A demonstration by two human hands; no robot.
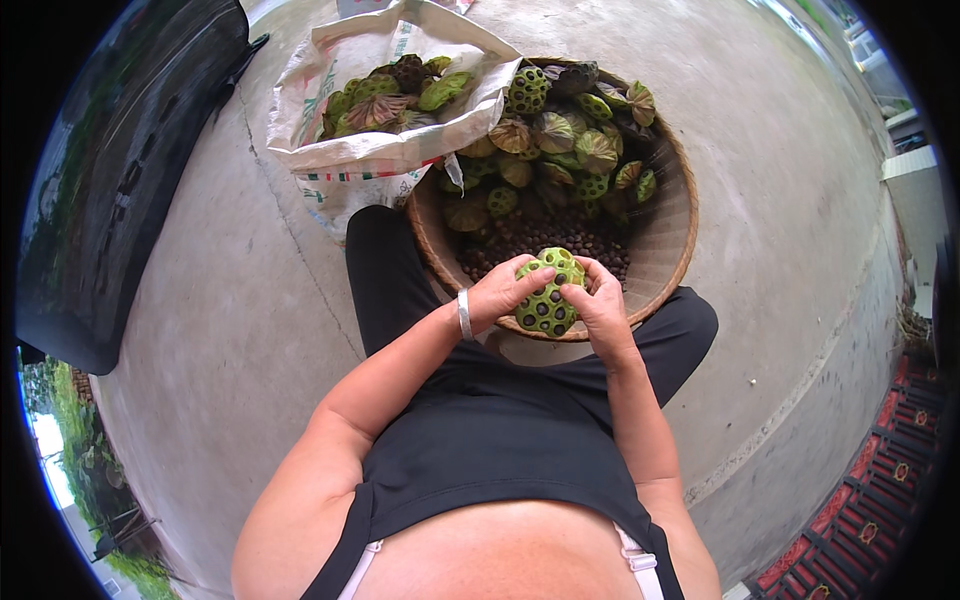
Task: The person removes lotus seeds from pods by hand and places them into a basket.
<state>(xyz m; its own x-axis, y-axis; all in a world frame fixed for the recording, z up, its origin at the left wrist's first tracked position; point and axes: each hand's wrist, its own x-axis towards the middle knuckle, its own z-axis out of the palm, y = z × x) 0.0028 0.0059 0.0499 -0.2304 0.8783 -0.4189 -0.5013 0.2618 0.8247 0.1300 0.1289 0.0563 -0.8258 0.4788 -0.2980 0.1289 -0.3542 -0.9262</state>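
A green lotus seed pod (546, 306) with dark seeds in most of its holes is held between both hands over the near rim of a round woven basket (679, 225). My left hand (501, 291) grips the pod's left side, thumb across its face. On the other side my right hand (600, 300) holds it, with the thumb pressed on the upper right, where some holes look hollow. Loose dark lotus seeds (547, 238) cover the near part of the basket's bottom. Behind them lie heaped lotus pods (555, 135), green and brownish. The fingers behind the pod are hidden.
A white woven sack (375, 154) of lotus pods (375, 109) leans against the basket's far left. My legs flank the basket on the concrete floor (225, 285). A large dark glossy panel (135, 172) stands at left, and a red-and-black ornamental railing (862, 480) at lower right.
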